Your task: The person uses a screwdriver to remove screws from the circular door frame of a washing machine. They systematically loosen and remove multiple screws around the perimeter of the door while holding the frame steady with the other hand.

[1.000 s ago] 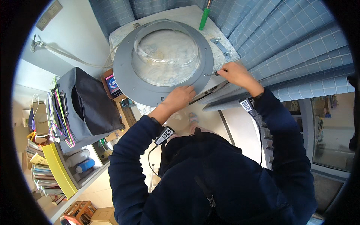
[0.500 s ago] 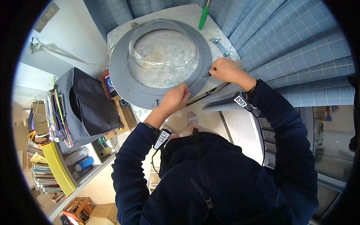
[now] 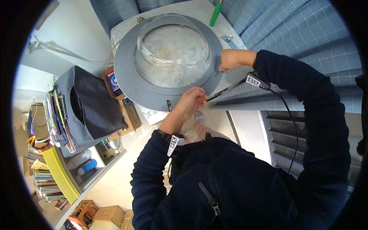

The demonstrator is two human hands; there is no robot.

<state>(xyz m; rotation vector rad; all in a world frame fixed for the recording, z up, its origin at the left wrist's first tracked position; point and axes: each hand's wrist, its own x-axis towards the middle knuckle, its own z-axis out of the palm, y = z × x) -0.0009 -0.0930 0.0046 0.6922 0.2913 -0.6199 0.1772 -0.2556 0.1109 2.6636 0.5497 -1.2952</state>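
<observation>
A round grey washing-machine door frame [image 3: 126, 82] with a clear bulging bowl [image 3: 174, 57] lies on a marble-patterned top. At its right rim is my right hand [image 3: 232, 59], fingers closed in a pinch; whatever they hold is hidden. My left hand [image 3: 190, 102] is by the near rim, palm turned partly inward. Its fingers are loosely bent and apart, with nothing visible between them. A dark latch slot [image 3: 168, 105] shows in the frame left of this hand. Beyond the right hand, a metal hinge piece [image 3: 229, 41] rests on the top.
A green-handled screwdriver [image 3: 216, 15] lies at the back right. Blue checked curtains [image 3: 306, 46] hang behind and to the right. On the left are a dark fabric box [image 3: 96, 107], several hangers [image 3: 59, 115] and a shelf with a blue bottle [image 3: 87, 167]. A cable [image 3: 76, 59] runs along the wall.
My left hand has come away from the frame's near rim, and its fingers have loosened. My right hand has moved a little up along the right rim. The view has shifted slightly.
</observation>
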